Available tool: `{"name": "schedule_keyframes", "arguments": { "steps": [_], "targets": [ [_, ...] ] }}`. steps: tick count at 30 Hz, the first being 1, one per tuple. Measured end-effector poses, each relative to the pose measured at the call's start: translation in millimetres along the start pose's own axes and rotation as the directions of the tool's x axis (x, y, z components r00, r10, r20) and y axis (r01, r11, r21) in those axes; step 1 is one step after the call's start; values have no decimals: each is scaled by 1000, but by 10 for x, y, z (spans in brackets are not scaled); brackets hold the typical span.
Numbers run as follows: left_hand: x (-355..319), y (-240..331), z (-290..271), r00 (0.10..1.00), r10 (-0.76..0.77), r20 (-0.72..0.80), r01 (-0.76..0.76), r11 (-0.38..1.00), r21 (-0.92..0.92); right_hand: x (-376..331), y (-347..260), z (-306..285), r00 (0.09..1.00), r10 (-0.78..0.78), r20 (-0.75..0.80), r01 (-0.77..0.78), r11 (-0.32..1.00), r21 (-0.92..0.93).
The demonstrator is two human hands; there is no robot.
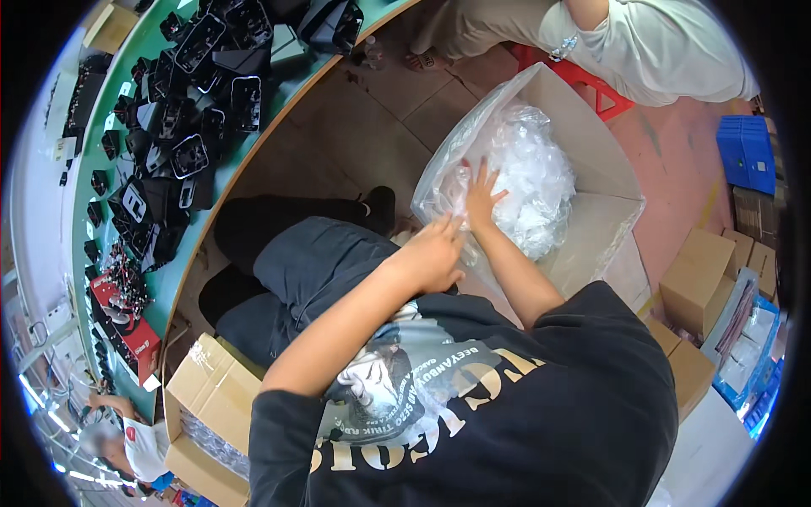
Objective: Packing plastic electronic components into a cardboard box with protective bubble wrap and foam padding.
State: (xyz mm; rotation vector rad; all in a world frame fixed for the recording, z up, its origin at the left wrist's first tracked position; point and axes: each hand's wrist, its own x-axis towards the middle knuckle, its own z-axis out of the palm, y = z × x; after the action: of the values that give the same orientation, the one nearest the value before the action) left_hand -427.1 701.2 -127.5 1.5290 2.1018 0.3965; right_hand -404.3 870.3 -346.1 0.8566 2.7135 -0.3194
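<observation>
A large pale carton (pixel 604 169) stands in front of me, its flaps up, with a heap of crumpled clear plastic bags (pixel 532 182) inside. My right hand (pixel 484 198) reaches over the near left side and rests against the plastic, fingers spread. Beside it, at the carton's near left edge, my left hand (pixel 431 253) has its fingers stretched toward the clear plastic and its thumb apart. Nothing shows in its grasp, though the fingertips are partly blurred.
A green workbench (pixel 245 156) curves along the left, piled with black plastic housings (pixel 173 127). An open cardboard box (pixel 215 393) sits at lower left. Another person (pixel 642 51) sits on a red stool (pixel 604 89) beyond the carton. Blue crates (pixel 745 154) and cardboard boxes (pixel 697 275) stand right.
</observation>
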Motion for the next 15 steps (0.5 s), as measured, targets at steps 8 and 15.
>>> {"name": "schedule_keyframes", "arguments": {
  "steps": [8,15],
  "targets": [
    [-1260,531,-1271,817,-532,-223,393,797,-459,253,770,-168,854,-227,468,218,973,75],
    [-3070,1421,-1397,522,-843,-130,408,381,-830,-211,413,-1619,802,-566,190,573,819,22]
  ]
}}
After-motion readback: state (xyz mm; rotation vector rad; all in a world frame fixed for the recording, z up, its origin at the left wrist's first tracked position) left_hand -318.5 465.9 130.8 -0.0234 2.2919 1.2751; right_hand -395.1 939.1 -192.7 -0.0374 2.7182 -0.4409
